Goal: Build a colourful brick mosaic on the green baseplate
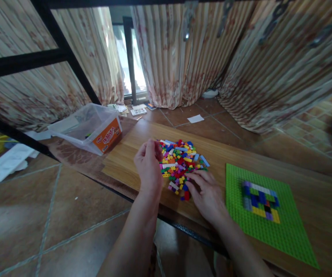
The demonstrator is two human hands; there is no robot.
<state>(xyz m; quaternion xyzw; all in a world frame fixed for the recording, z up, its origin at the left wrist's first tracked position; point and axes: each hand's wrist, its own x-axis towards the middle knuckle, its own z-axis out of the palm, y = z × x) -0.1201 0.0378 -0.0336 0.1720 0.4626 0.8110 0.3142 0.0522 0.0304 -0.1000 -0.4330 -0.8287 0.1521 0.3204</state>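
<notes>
A heap of small multicoloured toy building bricks (180, 159) lies on the wooden tabletop. My left hand (149, 163) is raised at the heap's left side, its thumb and fingers pinched together; whatever they hold, if anything, is hidden. At the near right edge of the heap, my right hand (207, 194) reaches in with thumb and fingers apart, touching or just over the bricks. To its right, a green studded baseplate (281, 238) carries a flat build of bricks (261, 200) in blue, yellow, white and purple, somewhat blurred.
A clear plastic bin (82, 142) with an orange label stands at the table's left end, a few bits inside. Black metal bars (70, 57) cross the upper left. Striped curtains (177, 57) hang behind. Papers (195, 119) lie on the tiled floor.
</notes>
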